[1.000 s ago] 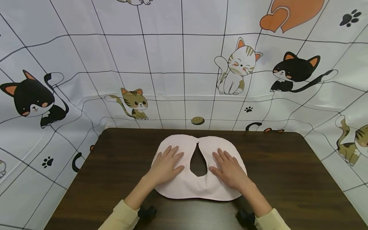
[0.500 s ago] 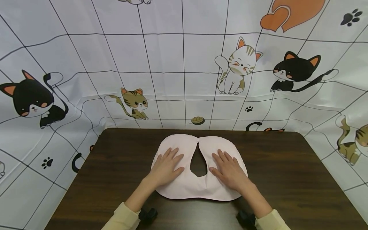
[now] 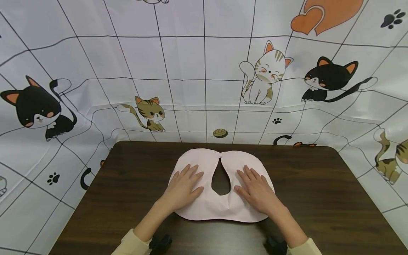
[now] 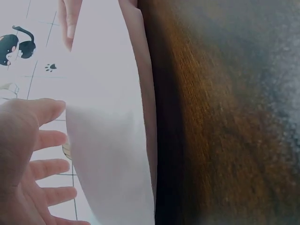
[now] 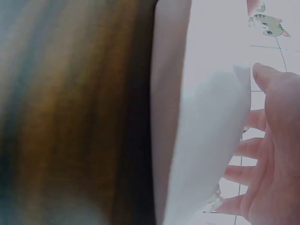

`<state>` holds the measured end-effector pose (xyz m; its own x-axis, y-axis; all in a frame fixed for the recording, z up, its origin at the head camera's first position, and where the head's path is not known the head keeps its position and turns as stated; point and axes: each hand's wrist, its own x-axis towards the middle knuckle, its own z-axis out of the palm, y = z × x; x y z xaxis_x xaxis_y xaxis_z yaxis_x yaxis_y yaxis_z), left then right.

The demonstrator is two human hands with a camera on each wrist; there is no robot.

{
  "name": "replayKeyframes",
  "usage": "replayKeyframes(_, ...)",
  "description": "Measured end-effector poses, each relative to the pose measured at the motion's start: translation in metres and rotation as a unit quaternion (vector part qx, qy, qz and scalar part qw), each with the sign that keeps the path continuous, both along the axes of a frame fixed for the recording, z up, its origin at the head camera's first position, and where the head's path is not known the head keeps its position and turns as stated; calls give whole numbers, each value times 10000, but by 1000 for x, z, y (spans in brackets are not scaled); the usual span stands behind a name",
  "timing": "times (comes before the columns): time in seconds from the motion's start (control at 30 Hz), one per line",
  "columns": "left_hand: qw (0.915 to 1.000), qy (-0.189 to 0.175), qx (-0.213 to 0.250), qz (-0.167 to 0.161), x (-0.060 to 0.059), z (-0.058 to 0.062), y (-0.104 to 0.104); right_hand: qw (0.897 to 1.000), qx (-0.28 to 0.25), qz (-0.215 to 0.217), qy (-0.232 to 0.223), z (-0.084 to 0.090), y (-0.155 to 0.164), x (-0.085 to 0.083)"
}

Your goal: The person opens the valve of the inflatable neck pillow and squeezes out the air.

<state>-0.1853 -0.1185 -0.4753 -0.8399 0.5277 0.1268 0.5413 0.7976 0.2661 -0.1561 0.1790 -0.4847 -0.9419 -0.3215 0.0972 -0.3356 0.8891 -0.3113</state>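
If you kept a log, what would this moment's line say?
left hand: flat on pink bib | right hand: flat on bib | bib: spread on dark table

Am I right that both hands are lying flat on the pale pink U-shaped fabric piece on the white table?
Not quite: the table is dark brown wood, not white, as the head view shows. The rest holds: the left hand and the right hand both lie flat on the pale pink U-shaped fabric piece.
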Motion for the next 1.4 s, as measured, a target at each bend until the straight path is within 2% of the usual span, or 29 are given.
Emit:
replayKeyframes(0.3, 10000, -39, -21, -13, 6, -4, 0, 9999, -120, -103, -46, -13, 3, 5)
replayKeyframes(0.53, 9997, -233, 17, 28, 6, -14, -1, 9997, -153, -74, -173, -13, 2, 8)
replayKeyframes(0.8, 9998, -200, -60, 62, 5, -20, 1, 9998, -82, -38, -162, -15, 2, 8)
replayKeyframes(0.97, 9998, -193, -91, 40, 5, -18, 1, 9999, -68, 4, -141, -14, 2, 8)
replayKeyframes(1.13, 9999, -67, -77, -25, 6, -11, 1, 9999, -101, -6, 36, -8, 1, 10)
replayKeyframes(1.4, 9996, 265, -72, 109, 20, 3, 2, 9998, 24, -11, 189, -3, 2, 19)
